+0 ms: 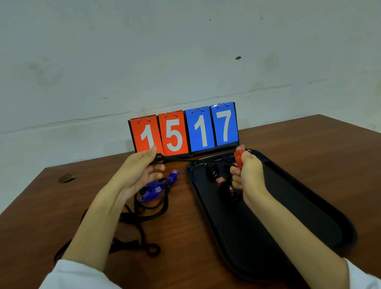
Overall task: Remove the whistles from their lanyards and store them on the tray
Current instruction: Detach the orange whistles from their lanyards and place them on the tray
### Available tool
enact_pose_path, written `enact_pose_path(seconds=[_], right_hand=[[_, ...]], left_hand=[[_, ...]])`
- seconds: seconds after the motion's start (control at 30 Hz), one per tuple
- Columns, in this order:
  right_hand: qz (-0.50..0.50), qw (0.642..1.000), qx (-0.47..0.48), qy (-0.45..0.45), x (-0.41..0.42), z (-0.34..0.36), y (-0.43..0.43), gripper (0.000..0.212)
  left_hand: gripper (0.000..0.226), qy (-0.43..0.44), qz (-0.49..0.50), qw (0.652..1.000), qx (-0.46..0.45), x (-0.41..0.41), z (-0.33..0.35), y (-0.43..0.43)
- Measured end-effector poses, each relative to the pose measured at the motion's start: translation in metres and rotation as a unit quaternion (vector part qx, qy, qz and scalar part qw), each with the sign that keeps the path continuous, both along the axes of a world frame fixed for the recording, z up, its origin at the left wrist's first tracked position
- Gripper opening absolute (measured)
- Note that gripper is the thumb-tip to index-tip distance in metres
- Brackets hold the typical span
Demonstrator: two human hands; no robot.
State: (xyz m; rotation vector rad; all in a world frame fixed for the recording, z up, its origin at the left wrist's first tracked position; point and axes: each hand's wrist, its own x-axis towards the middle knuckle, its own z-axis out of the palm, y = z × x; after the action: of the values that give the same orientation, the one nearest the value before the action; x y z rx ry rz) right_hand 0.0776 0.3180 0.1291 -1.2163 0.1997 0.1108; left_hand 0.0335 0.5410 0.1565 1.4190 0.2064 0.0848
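Red whistle (239, 155): right hand (249, 176) | lanyard (176, 159): left hand (139, 171) | scoreboard (184, 131): 15 17

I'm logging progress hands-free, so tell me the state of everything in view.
Red whistle: gripped in right hand.
Black lanyard: stretched between hands; left hand pinches its end.
Blue whistles: lying on table among loose lanyards.
Tray: flat on table, whistles at far end.
Scoreboard: upright, showing 15 and 17.

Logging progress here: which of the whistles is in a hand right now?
The bright red whistle, gripped in the right hand over the black tray. The blue whistles lie on the table; the dark whistles lie in the tray.
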Motion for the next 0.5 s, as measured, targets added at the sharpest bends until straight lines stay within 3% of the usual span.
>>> enact_pose_path(seconds=[0.17, 0.23, 0.3, 0.37, 0.43, 0.47, 0.5], right_hand=[[0.003, 0.999, -0.036, -0.025, -0.002, -0.002, 0.004, 0.023], [-0.014, 0.997, -0.064, -0.036, 0.000, -0.004, 0.005, 0.027], [-0.032, 0.993, -0.095, -0.054, 0.004, -0.006, 0.003, 0.030], [-0.035, 0.992, -0.106, -0.064, 0.007, -0.008, 0.003, 0.030], [-0.028, 0.991, -0.106, -0.072, 0.006, -0.008, 0.004, 0.029], [-0.025, 0.991, -0.107, -0.077, 0.005, -0.008, 0.005, 0.029], [-0.022, 0.991, -0.105, -0.081, 0.004, -0.008, 0.005, 0.028]], left_hand=[[0.035, 0.031, -0.055, 0.983, -0.175, 0.003, 0.000, -0.005], [0.030, 0.004, -0.109, 0.964, -0.243, 0.000, 0.004, -0.004], [0.034, -0.037, -0.171, 0.951, -0.255, -0.003, 0.010, -0.001], [0.036, -0.075, -0.177, 0.954, -0.231, -0.003, 0.013, 0.004], [0.031, -0.106, -0.093, 0.975, -0.174, -0.001, 0.015, 0.004], [0.024, -0.125, -0.017, 0.989, -0.075, 0.001, 0.014, 0.001], [0.016, -0.134, 0.071, 0.985, 0.081, 0.002, 0.013, -0.002]])
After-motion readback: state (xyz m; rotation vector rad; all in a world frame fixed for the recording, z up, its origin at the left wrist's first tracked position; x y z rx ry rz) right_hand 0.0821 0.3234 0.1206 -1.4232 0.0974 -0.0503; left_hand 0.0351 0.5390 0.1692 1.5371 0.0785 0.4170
